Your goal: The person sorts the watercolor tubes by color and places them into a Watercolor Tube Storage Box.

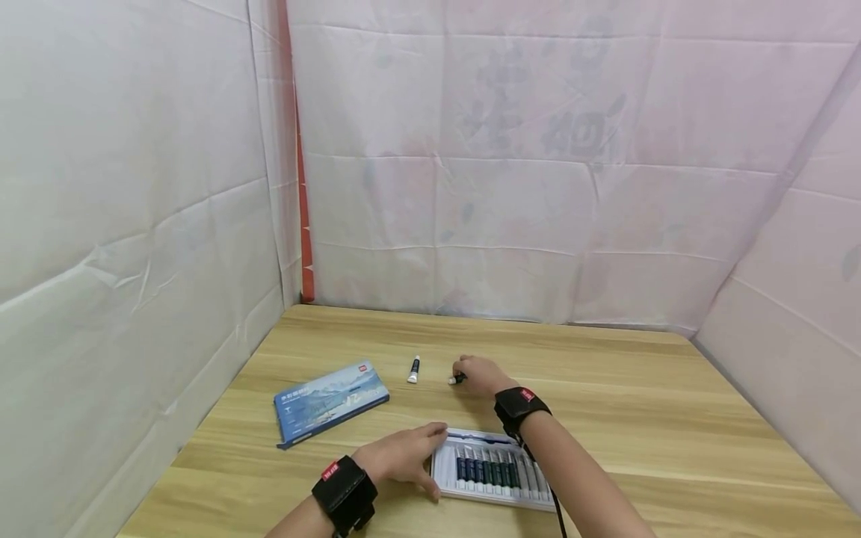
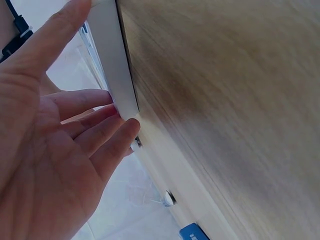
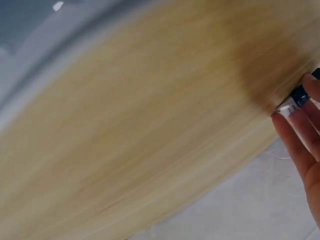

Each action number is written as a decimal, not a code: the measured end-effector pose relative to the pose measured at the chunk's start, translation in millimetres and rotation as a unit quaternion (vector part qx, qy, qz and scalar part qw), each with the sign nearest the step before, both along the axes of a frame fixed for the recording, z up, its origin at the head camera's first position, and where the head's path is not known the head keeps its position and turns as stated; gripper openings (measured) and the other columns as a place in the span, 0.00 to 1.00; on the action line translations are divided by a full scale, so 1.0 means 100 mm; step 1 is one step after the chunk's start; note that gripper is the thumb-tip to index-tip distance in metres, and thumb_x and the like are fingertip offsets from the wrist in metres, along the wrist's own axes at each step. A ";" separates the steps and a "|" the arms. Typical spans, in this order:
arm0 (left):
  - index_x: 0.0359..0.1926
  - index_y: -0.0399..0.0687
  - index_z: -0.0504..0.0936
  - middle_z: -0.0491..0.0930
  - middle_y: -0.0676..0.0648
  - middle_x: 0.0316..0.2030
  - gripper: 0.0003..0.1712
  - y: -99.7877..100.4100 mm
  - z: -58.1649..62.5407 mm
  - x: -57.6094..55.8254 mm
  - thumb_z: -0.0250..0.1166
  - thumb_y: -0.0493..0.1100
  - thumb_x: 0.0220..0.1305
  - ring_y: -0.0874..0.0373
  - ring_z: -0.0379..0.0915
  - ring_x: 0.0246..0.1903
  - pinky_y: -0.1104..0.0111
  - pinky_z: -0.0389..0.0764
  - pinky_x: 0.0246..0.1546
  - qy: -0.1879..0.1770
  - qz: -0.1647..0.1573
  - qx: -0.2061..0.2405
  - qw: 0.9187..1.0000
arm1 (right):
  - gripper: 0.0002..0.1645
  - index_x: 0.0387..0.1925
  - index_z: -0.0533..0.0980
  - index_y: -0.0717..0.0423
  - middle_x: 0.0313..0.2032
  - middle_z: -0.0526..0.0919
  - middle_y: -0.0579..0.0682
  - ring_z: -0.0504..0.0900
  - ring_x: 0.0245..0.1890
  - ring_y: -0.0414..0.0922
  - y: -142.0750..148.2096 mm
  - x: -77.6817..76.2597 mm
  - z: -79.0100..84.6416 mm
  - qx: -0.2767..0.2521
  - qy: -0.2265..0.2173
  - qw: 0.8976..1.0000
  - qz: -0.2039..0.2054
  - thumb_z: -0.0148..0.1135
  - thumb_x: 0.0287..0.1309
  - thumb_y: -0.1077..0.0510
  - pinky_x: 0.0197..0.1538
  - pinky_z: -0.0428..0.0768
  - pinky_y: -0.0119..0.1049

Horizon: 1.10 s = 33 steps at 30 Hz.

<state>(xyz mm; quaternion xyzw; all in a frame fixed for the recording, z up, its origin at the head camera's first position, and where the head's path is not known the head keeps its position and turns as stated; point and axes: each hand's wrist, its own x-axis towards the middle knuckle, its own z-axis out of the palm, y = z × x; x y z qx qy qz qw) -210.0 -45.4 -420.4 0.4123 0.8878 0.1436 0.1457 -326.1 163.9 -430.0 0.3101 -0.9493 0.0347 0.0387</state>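
Note:
My right hand (image 1: 480, 375) pinches a small dark paint tube (image 3: 300, 95) with a white end, low over the table beyond the tray. Part of this tube is hidden by the fingers. My left hand (image 1: 403, 453) holds the left end of a white paint tray (image 1: 442, 471), thumb at the near corner and fingertips at the far corner. A row of blue, green and grey paint tubes (image 1: 496, 472) lies in the tray, its right part covered by the right forearm. Another dark paint tube (image 1: 414, 369) lies by itself on the table, left of my right hand.
At the left on the wooden table (image 1: 632, 418) lies a blue paint box (image 1: 329, 401) with a landscape picture, its end flap toward the near left. White sheeting (image 1: 511, 179) hangs behind the table and along both sides. A black cable (image 1: 560, 515) trails from the right wristband.

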 end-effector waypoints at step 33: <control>0.66 0.39 0.61 0.57 0.44 0.66 0.53 0.02 0.00 0.01 0.70 0.61 0.43 0.55 0.56 0.62 0.68 0.63 0.59 0.007 0.006 -0.005 1.000 | 0.12 0.41 0.79 0.55 0.36 0.78 0.45 0.78 0.36 0.36 0.07 0.98 0.31 -0.044 0.062 0.973 0.219 0.64 0.52 0.63 0.39 0.76 0.23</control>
